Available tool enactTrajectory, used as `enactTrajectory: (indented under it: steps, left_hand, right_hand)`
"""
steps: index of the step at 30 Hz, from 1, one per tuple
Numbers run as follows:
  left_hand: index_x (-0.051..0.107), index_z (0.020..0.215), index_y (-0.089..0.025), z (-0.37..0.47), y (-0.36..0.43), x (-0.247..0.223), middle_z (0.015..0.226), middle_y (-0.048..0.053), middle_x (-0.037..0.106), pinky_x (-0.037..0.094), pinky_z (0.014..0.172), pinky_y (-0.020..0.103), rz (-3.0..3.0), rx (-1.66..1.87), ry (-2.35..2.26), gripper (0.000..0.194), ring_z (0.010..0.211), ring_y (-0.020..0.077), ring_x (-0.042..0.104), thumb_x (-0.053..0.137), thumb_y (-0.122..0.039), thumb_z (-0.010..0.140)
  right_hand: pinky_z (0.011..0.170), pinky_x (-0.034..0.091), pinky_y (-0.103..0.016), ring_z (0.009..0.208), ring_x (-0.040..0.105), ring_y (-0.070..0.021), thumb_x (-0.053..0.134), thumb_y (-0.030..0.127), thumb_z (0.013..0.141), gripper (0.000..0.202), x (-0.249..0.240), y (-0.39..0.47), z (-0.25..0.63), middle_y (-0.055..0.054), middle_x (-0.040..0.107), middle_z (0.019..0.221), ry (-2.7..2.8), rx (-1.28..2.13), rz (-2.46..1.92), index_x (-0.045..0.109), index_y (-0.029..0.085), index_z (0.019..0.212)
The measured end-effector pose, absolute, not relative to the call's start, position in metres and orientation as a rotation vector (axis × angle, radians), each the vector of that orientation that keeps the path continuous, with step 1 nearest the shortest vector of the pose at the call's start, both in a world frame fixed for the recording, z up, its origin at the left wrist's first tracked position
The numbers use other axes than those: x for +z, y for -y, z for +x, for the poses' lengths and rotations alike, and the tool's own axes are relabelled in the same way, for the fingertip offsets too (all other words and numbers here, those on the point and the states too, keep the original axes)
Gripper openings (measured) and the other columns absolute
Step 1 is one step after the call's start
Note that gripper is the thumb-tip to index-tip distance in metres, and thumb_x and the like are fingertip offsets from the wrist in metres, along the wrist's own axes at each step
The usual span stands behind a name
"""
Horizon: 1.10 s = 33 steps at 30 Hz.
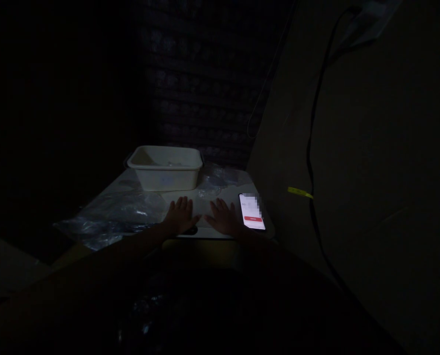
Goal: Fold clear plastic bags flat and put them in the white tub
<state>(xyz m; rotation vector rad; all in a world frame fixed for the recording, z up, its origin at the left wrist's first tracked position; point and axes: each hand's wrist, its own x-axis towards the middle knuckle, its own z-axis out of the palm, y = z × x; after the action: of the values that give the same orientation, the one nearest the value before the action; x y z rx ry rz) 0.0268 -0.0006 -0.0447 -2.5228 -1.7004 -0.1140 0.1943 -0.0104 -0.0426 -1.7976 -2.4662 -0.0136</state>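
See left hand (180,215) and right hand (223,217) laid palm-down on pale table (210,232), just inside near edge, forearms crossing it. Mark fingers on both as spread wide, thumbs pointing at each other across narrow gap. Find bare tabletop ahead of hands, up to white tub (170,180) toward back left. Note tight room at right: lit phone (252,212) just beside right hand, close to right edge (very dim, can't tell gap to wall). Note crumpled clear plastic (119,209) overhanging left edge. Count two hands, one table, one tub, one phone, one dark cable (310,148), one yellow tag (299,192) on cable.
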Motion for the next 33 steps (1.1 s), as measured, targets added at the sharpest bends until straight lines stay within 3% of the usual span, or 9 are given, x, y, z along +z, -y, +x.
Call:
enactTrajectory:
  steps: [6,9,12,14,18,26,29,33]
  left_hand:
    - [0.027,0.120,-0.004,0.024,0.000,-0.040,0.126,0.021,0.025,0.015,0.087,0.048,-2.498,-0.161,1.637,0.062,0.115,0.0319,0.018,0.028,-0.046,0.074]
    - [0.032,0.118,-0.011,0.022,0.008,-0.024,0.124,0.015,0.031,0.017,0.090,0.042,-2.641,-0.224,1.266,0.048,0.114,0.0255,0.025,0.031,-0.035,0.076]
    - [0.049,0.100,-0.013,0.024,0.021,-0.008,0.101,0.011,0.053,0.031,0.081,0.030,-2.822,-0.138,0.947,0.032,0.094,0.0191,0.046,0.034,-0.023,0.075]
    - [0.055,0.087,-0.012,0.029,0.028,-0.003,0.085,0.010,0.057,0.037,0.070,0.028,-2.860,-0.101,0.914,0.026,0.079,0.0179,0.051,0.034,-0.021,0.074]
    - [0.056,0.075,-0.013,0.040,0.032,-0.005,0.074,0.010,0.058,0.039,0.058,0.027,-2.897,-0.049,0.919,0.021,0.067,0.0179,0.053,0.037,-0.016,0.071]
    - [0.057,0.074,-0.013,0.050,0.032,-0.006,0.077,0.012,0.060,0.039,0.057,0.028,-2.873,0.015,0.987,0.019,0.068,0.0191,0.055,0.039,-0.011,0.069]
    - [0.057,0.063,-0.013,0.047,0.027,0.006,0.067,0.010,0.060,0.039,0.056,0.028,-2.935,-0.250,1.232,0.019,0.063,0.0191,0.055,0.042,-0.022,0.069]
    - [0.055,0.056,-0.015,0.033,0.014,0.027,0.056,0.002,0.057,0.039,0.053,0.023,-2.990,-1.229,1.796,0.012,0.055,0.0133,0.052,0.049,-0.026,0.060]
  right_hand:
    - [0.090,0.010,-0.049,0.118,0.014,-0.0224,0.020,0.049,0.076,0.056,-0.041,0.010,0.196,-0.009,0.020,0.130,2.456,-0.012,-1.769,0.022,0.020,0.123]
    - [0.091,0.011,-0.047,0.118,0.016,-0.0193,0.019,0.042,0.079,0.048,-0.035,0.010,0.200,-0.005,0.023,0.130,2.415,-0.042,-1.735,0.022,0.022,0.123]
    - [0.091,0.012,-0.045,0.118,0.017,-0.0186,0.019,0.039,0.080,0.046,-0.027,0.011,0.207,-0.004,0.025,0.129,2.360,-0.089,-1.705,0.023,0.021,0.122]
    - [0.091,0.013,-0.044,0.117,0.018,-0.0189,0.019,0.038,0.080,0.046,-0.023,0.012,0.210,-0.005,0.027,0.128,2.324,-0.107,-1.706,0.025,0.020,0.122]
    - [0.091,0.014,-0.041,0.117,0.020,-0.0190,0.020,0.037,0.081,0.044,-0.019,0.012,0.212,-0.006,0.029,0.127,2.270,-0.122,-1.719,0.028,0.019,0.120]
    - [0.091,0.017,-0.041,0.115,0.025,-0.0192,0.024,0.035,0.080,0.043,-0.015,0.011,0.210,-0.008,0.033,0.124,2.186,-0.001,-1.691,0.031,0.017,0.119]
    - [0.092,0.020,-0.037,0.111,0.033,-0.0168,0.024,0.033,0.080,0.040,-0.010,0.005,0.216,-0.006,0.041,0.119,2.025,0.203,-1.612,0.036,0.017,0.115]
    - [0.082,0.035,-0.030,0.101,0.045,-0.0140,0.013,0.034,0.082,0.044,-0.003,-0.008,0.224,-0.008,0.048,0.111,1.663,0.747,-1.436,0.039,0.013,0.112]
